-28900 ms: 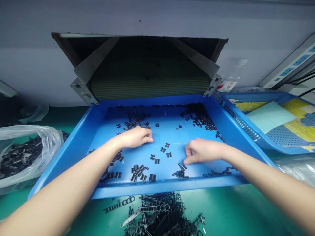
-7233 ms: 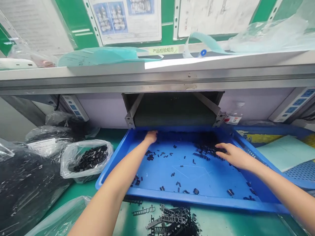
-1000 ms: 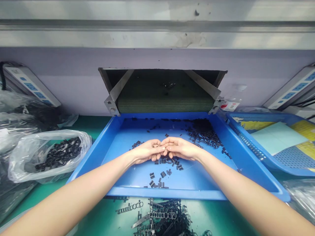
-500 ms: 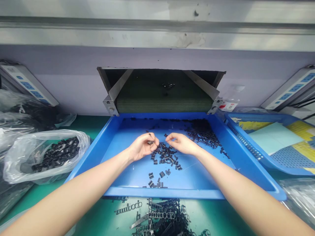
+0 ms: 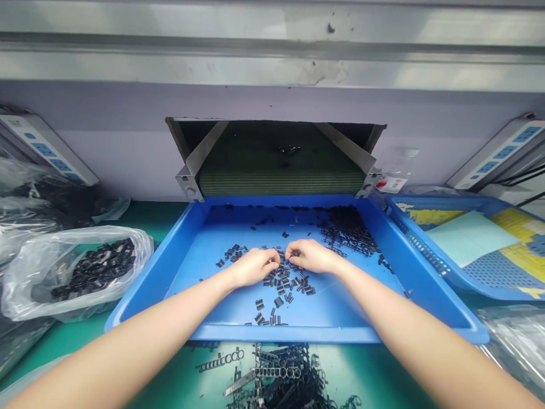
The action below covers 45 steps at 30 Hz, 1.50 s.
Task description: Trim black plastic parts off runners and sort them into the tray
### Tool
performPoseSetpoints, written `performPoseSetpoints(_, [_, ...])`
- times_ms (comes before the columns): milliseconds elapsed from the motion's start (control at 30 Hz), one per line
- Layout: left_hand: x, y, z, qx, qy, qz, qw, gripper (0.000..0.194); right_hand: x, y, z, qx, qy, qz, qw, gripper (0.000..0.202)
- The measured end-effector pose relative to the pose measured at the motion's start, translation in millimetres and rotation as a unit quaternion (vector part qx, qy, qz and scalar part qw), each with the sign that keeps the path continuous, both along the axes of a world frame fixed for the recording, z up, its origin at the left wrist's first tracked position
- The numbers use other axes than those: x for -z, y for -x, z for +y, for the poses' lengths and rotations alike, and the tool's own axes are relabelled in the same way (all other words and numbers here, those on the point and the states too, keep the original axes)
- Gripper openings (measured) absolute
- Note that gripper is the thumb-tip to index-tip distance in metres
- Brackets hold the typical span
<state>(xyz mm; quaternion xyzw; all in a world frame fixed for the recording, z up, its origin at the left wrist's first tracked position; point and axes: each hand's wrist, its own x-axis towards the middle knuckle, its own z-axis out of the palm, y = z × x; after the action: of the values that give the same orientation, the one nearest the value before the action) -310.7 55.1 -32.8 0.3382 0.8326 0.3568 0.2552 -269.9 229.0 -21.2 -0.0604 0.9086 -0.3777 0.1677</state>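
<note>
Both hands are over a blue tray [image 5: 298,334] that holds many small black parts. My left hand [image 5: 258,266] is at the left edge of the middle pile of parts [image 5: 284,279], fingers curled together; what they pinch, if anything, is too small to name. Just to its right, my right hand [image 5: 310,255] has thumb and fingertips pinched at the pile's upper edge, their contents hidden. The hands are close but apart. More black parts [image 5: 351,230] are heaped in the tray's back right corner, and a few lie left of my left hand.
A green conveyor belt [image 5: 281,182] ends above the tray's back edge. At the left sits a clear bag [image 5: 142,244] of black pieces. Black perforated strips [image 5: 283,378] lie in front of the tray. A blue basket [image 5: 477,281] and a bottle [image 5: 395,173] stand at the right.
My left hand has lowered and turned palm down over the pile, uncovering parts behind it. My right hand has dipped slightly toward the pile. The view has shifted a little.
</note>
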Motion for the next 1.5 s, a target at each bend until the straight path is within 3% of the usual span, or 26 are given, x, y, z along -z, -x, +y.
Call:
performPoseSetpoints(233, [1.9, -5, -2, 0.1, 0.104, 0.089, 0.986, 0.013, 9.8, 4, 7, 0.088, 0.191, -0.109, 0.971, 0.012])
performPoseSetpoints(333, [3.1, -10, 1, 0.1, 0.119, 0.112, 0.981, 0.003, 9.1, 3, 9, 0.107, 0.281, -0.155, 0.941, 0.01])
performPoseSetpoints(500, [2.7, -13, 1, 0.061, 0.11, 0.094, 0.988, 0.012, 3.3, 1, 10, 0.126, 0.377, -0.209, 0.893, 0.011])
performPoseSetpoints(633, [0.7, -9, 0, 0.014, 0.058, 0.029, 0.998, 0.015, 0.2, 1, 10, 0.131, 0.416, -0.224, 0.872, 0.012])
performPoseSetpoints(767, [-1.9, -3, 2, -0.051, 0.008, -0.108, 0.993, 0.026, 3.4, 1, 7, 0.123, 0.439, -0.208, 0.865, 0.009])
performPoseSetpoints(867, [-3.7, -3, 3, -0.05, -0.032, -0.224, 0.973, 0.046, 6.1, -1, 1, 0.11, 0.443, -0.181, 0.871, 0.007])
performPoseSetpoints(967, [-4.7, -5, 2, -0.038, -0.079, -0.282, 0.956, 0.052, 2.8, -5, -9, 0.076, 0.44, -0.176, 0.877, 0.008])
performPoseSetpoints(1100, [-3.7, -3, 2, -0.065, -0.108, -0.283, 0.951, 0.042, -6.3, -6, -16, 0.023, 0.332, -0.125, 0.935, 0.024])
performPoseSetpoints(1200, [-2.1, 2, 1, -0.09, -0.094, -0.251, 0.959, 0.036, -6.8, -1, -12, 0.035, 0.21, -0.047, 0.976, 0.028])
performPoseSetpoints(1333, [0.2, 8, -1, -0.117, -0.036, -0.159, 0.98, 0.025, 0.0, 3, -2, 0.055, 0.063, 0.026, 0.996, 0.019])
performPoseSetpoints(1500, [-0.1, 7, 0, -0.076, 0.036, 0.012, 0.996, 0.017, 7.5, 0, -7, -0.01, -0.071, 0.053, 0.996, 0.022])
